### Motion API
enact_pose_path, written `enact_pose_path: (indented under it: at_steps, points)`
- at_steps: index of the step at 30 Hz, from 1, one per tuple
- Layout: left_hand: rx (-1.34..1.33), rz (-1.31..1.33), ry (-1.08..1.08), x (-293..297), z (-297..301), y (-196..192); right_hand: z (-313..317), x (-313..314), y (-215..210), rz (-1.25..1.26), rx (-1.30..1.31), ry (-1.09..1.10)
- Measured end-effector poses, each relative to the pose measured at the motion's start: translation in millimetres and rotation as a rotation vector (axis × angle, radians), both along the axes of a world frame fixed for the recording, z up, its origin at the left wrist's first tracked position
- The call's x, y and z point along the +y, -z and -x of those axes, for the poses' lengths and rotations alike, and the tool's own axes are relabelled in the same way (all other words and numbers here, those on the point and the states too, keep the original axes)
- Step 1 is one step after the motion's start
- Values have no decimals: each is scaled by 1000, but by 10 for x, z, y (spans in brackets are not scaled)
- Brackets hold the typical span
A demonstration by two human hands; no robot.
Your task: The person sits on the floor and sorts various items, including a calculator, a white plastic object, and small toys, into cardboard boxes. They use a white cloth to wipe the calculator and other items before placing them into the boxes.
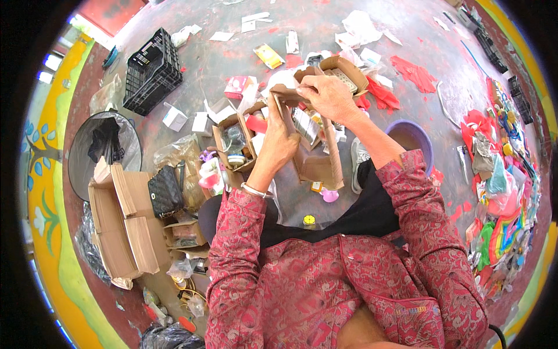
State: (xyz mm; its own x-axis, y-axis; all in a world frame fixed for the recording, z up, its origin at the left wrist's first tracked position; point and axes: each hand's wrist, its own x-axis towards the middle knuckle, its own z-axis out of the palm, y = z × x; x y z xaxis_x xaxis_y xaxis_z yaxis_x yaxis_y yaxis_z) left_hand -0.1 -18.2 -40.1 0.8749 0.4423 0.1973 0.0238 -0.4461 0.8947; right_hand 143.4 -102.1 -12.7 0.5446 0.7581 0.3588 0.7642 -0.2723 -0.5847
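A brown cardboard box (319,166) is tilted in front of me, its flaps standing up. My left hand (279,141) is closed on the box's left wall, fingers along its upper edge. At the far edge, my right hand (332,98) has its fingers bent in a pinch on a cardboard flap. Packets and other small items (306,125) show inside or behind the box; I cannot tell which. Just beyond my right hand sits another small open carton (344,68). Left of my left hand, a carton (220,139) holds a jar and a dark bundle.
A black plastic crate (152,72) stands at the far left, above a round bin (79,152). Large open cardboard boxes (136,195) and a black handbag (165,192) are on my left. A purple basin (427,139) sits at my right, before a colourful heap (503,192).
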Motion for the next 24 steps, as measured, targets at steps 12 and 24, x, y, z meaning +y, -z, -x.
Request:
enact_pose_path:
  at_steps: [12,24]
  points:
    - [88,807,205,247,104,-337,-250,9,-27,-230,333,73]
    - [83,611,161,123,76,-744,-102,-331,-513,-400,1162,-82]
